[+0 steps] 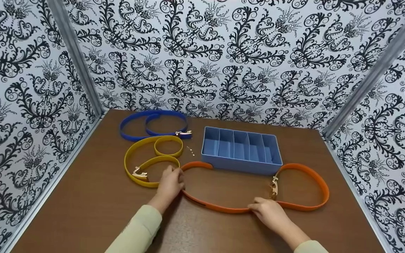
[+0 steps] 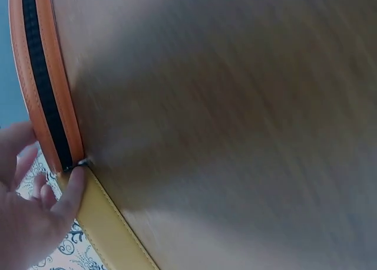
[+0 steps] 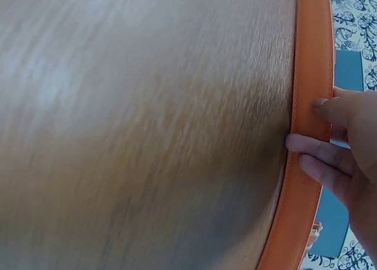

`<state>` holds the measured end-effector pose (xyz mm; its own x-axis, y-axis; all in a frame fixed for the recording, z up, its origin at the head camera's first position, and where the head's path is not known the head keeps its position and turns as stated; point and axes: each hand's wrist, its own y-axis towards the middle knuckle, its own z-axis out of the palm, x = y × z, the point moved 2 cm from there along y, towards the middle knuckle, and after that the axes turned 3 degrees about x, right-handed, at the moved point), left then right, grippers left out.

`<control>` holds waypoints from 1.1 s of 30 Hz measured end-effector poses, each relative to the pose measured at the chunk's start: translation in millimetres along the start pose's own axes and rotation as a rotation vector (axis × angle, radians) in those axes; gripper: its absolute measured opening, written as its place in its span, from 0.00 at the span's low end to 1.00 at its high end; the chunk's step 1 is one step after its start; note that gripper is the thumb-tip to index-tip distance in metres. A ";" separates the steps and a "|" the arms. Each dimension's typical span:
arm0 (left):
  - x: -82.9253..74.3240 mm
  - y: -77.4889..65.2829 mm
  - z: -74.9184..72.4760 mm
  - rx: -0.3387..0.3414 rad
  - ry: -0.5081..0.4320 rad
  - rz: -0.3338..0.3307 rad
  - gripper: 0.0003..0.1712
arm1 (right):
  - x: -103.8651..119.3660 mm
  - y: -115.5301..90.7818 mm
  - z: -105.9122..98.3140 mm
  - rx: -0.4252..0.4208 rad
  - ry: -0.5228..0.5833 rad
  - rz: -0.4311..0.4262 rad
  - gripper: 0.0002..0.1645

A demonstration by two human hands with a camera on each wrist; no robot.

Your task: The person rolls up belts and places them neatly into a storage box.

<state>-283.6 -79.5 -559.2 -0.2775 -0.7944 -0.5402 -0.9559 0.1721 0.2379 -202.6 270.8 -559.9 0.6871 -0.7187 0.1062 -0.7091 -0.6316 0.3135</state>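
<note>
An orange belt [image 1: 223, 210] stands on its edge in a long open curve, with a gold buckle [image 1: 275, 186] near its right loop. My left hand [image 1: 170, 183] pinches the belt at its left bend, beside a yellow belt [image 1: 128, 162]. In the left wrist view a black strip [image 2: 46, 75] runs along the orange belt, with a small metal piece by the fingertip. Further right, my right hand [image 1: 270, 213] grips the same belt; the right wrist view has its thumb and fingers [image 3: 321, 158] against the orange face.
Behind the orange belt stands a blue divided tray [image 1: 243, 166] with several compartments. A blue belt [image 1: 123, 131] lies coiled at the back left. Small gold bits [image 1: 191, 151] lie left of the tray. Patterned walls [image 1: 223, 52] enclose the brown table [image 1: 93, 211].
</note>
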 end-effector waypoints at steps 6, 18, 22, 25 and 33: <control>-5.7 -3.3 1.0 0.001 0.085 -0.064 0.18 | -1.0 1.8 -3.4 0.079 0.126 0.052 0.11; 2.7 5.1 -2.5 0.111 0.017 -0.211 0.16 | 0.1 6.6 2.0 0.100 0.256 0.184 0.04; 8.8 8.6 -4.1 0.114 -0.014 -0.256 0.16 | 1.2 5.8 4.1 0.076 0.264 0.196 0.04; 11.1 10.7 -5.4 0.127 0.016 -0.268 0.14 | 2.0 4.3 4.0 0.077 0.270 0.200 0.03; 16.9 17.7 -7.3 0.145 0.062 -0.290 0.15 | 0.3 2.4 2.2 0.068 0.267 0.200 0.03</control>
<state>-304.5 -94.2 -558.2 0.0108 -0.8556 -0.5175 -0.9992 0.0106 -0.0384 -204.5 268.4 -561.3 0.5442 -0.7346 0.4053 -0.8367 -0.5104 0.1984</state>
